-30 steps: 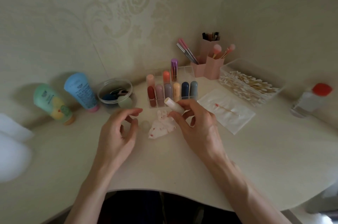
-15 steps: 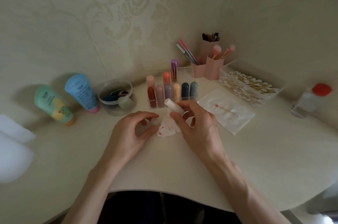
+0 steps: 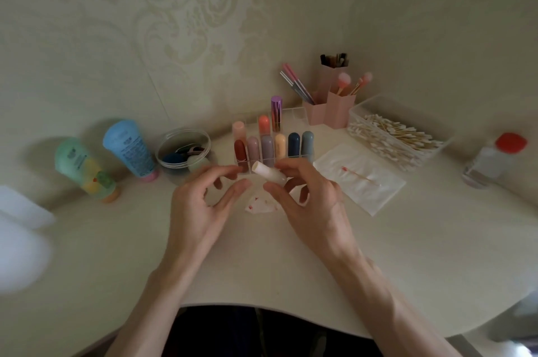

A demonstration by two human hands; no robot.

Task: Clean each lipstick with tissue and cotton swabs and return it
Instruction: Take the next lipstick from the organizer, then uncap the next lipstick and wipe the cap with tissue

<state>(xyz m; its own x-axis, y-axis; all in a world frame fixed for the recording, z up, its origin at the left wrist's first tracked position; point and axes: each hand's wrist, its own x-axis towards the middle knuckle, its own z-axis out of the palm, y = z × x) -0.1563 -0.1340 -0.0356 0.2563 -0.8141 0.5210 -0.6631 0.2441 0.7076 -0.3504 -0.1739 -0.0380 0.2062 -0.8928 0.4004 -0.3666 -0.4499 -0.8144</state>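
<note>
The fingers of my right hand (image 3: 308, 205) are curled around a cream-white lipstick (image 3: 267, 173). I hold it by its lower part above the desk (image 3: 407, 254), tilted, with its free end pointing up and to the left, just in front of the clear organizer (image 3: 305, 155) where the other lipsticks stand. My left hand (image 3: 201, 205) holds nothing. Its fingers are loosely bent and spread, and the tips are very near the free end of the tube, but I think they do not touch it. The crumpled tissue (image 3: 259, 205) with red marks lies on the desk under both hands. A used swab (image 3: 356, 174) rests on a flat tissue (image 3: 375, 193) to the right, near the box of cotton swabs (image 3: 398, 135). I cannot tell if the tube is capped. I judge that I am between steps with this lipstick: either opening it or closing it. Next, the left fingers must pinch the free end while the right hand holds the tube firmly, so that it does not slip.
</note>
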